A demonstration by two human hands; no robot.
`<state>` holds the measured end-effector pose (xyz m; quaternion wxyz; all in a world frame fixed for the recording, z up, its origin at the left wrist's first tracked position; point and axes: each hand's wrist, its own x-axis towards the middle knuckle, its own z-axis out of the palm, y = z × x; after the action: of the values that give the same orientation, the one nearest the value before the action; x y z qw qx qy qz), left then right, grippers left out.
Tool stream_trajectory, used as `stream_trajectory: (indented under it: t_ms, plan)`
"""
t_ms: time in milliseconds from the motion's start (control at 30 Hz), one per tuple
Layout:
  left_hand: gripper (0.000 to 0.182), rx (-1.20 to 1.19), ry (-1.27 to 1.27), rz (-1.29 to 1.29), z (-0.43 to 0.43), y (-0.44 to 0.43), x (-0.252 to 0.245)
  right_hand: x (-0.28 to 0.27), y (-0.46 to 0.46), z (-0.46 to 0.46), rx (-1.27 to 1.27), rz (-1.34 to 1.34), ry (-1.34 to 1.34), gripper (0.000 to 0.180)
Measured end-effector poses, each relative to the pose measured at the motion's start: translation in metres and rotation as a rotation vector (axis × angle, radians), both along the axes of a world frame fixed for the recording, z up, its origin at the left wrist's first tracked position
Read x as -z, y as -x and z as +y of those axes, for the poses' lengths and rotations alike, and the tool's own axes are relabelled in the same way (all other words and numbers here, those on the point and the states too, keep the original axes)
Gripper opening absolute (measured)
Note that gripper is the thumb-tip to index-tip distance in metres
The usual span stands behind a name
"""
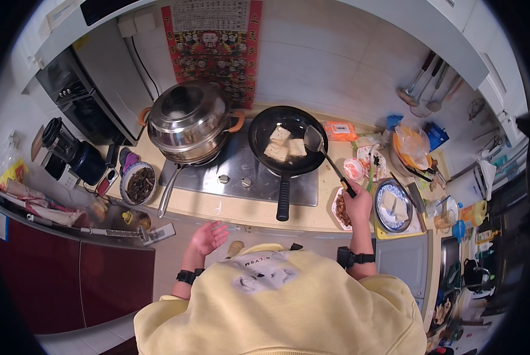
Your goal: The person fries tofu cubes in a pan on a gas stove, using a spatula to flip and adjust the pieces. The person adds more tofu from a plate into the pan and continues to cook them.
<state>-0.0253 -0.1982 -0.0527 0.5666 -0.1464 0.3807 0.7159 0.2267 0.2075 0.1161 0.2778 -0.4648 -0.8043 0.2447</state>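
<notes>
My right hand (357,204) is closed around the wooden-ended handle of a metal spatula (313,138), whose blade rests inside the right side of a black frying pan (265,120). Several pale slices, which look like tofu (297,147), lie in the pan, on the right part of a steel gas stove (234,171). The pan's ribbed handle points towards me, with no hand on it. My left hand (209,237) hovers in front of the counter edge, palm up, fingers apart, holding nothing. Left of the pan stands a lidded steel steamer pot (187,122) with orange side handles.
A bowl of dark food (137,184) and a blender (76,151) stand at left. On the right are a dish of brown minced food (341,208), a small pink-filled bowl (353,169), a plate with white slices (394,205) and a knife (414,195). A long metal handle (169,191) juts over the counter's front.
</notes>
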Motion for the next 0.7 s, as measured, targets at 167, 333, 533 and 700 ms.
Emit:
stream_trajectory:
  t_ms: [167, 333, 533, 700]
  plan:
    - [0.038, 0.018, 0.018, -0.001, 0.003, -0.007, 0.008, 0.000, -0.001, -0.003, -0.003, 0.034, -0.029, 0.039]
    - [0.037, 0.032, 0.034, -0.014, 0.003, -0.012, 0.008, -0.003, -0.004, -0.007, -0.001, 0.045, -0.024, 0.038]
    - [0.037, 0.030, 0.040, -0.028, 0.004, -0.013, 0.009, 0.004, -0.009, -0.007, 0.009, -0.003, -0.008, 0.037]
    - [0.037, 0.032, 0.044, -0.029, 0.004, -0.013, 0.010, 0.006, -0.010, -0.007, -0.009, 0.002, -0.036, 0.036]
